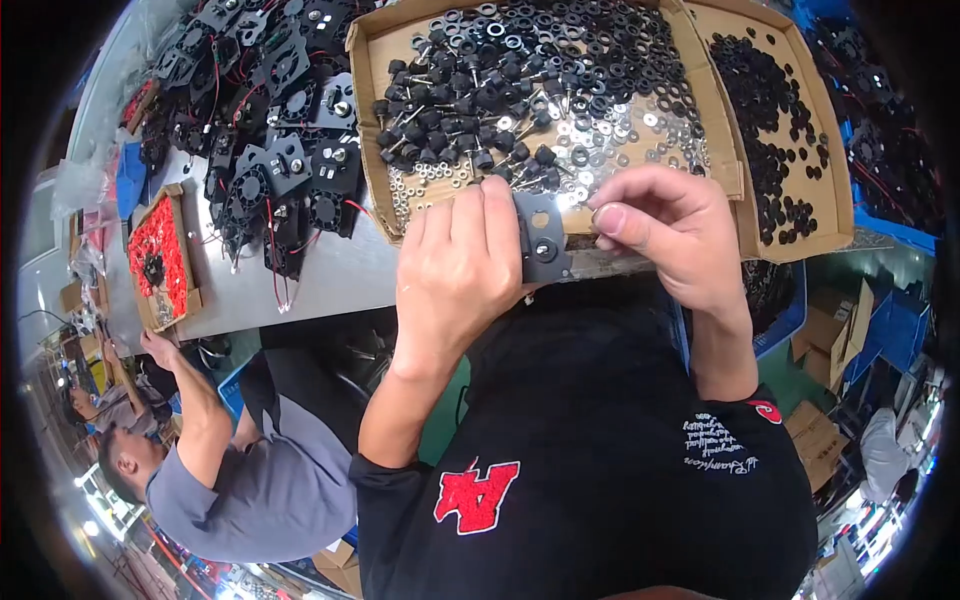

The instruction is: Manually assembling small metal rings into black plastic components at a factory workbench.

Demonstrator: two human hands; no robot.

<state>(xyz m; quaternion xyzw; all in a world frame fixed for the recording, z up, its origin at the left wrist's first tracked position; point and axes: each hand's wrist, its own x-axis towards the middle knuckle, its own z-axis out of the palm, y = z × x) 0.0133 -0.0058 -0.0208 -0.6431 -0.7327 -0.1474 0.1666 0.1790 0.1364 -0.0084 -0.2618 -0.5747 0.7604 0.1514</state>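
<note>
My left hand (460, 262) is wrapped round the edge of a dark grey metal plate (546, 268) with round holes and a bolt end showing in its middle. The plate is held at the near edge of a cardboard tray (375, 205). Just right of the plate, my right hand (675, 225) has its thumb and forefinger pinched together. Whatever is between those fingertips is too small to make out. Beyond both hands, the tray holds black-headed screws (440, 120), black rings (590, 50), flat silver washers (610, 140) and small nuts (425, 175).
Black fan assemblies (285, 170) with red wires are heaped on the metal table (225, 305) to the left. A box of red parts (165, 255) lies farther left, touched by a co-worker's hand (160, 348). Another cardboard tray (835, 215) with black discs is at right.
</note>
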